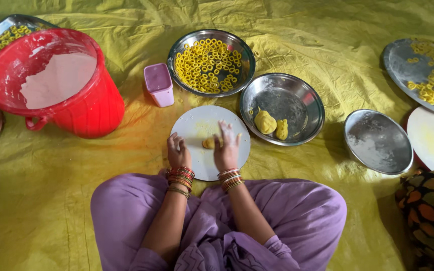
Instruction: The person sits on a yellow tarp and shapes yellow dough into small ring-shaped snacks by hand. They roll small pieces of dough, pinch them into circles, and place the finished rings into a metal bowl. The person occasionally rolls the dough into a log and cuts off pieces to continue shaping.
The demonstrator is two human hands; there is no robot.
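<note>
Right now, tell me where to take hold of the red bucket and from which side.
Take the red bucket by the moulded handle low on its near wall, coming from the person's side. The bucket tilts toward the camera with white flour inside, so the far rim is awkward; a second hand on the near rim would steady it. Both hands are at the white board.

Red plastic bucket (pixel 56 83) of white flour, small lilac plastic tub (pixel 159 84), round steel bowl (pixel 211 62) of yellow dough rings, empty steel bowl (pixel 377 142).

Lilac clothing with short sleeves; red and gold bangles stacked at both wrists.
</note>
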